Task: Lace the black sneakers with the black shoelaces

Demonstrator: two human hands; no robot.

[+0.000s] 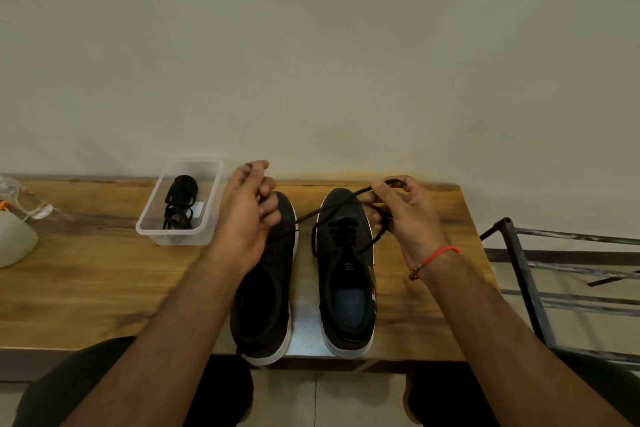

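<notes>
Two black sneakers with white soles stand side by side on the wooden table (pixel 86 288), toes away from me. The right sneaker (pixel 348 288) has a black shoelace (pixel 341 230) threaded across its eyelets. My right hand (pixel 405 215) pinches one end of that lace beside the toe, with a strand looped over its fingers. Another strand runs left toward my left hand (pixel 247 215), which is curled above the left sneaker (pixel 266 288); that shoe shows no lace. Whether the left hand's fingers hold the strand's end is hidden.
A clear plastic box (pixel 180 201) at the back left holds a bundled black shoelace (pixel 180 206). A pale rounded object (pixel 14 239) and clear plastic (pixel 24 198) lie at the table's left edge. A metal rack (pixel 554 274) stands to the right. The wall is just behind the table.
</notes>
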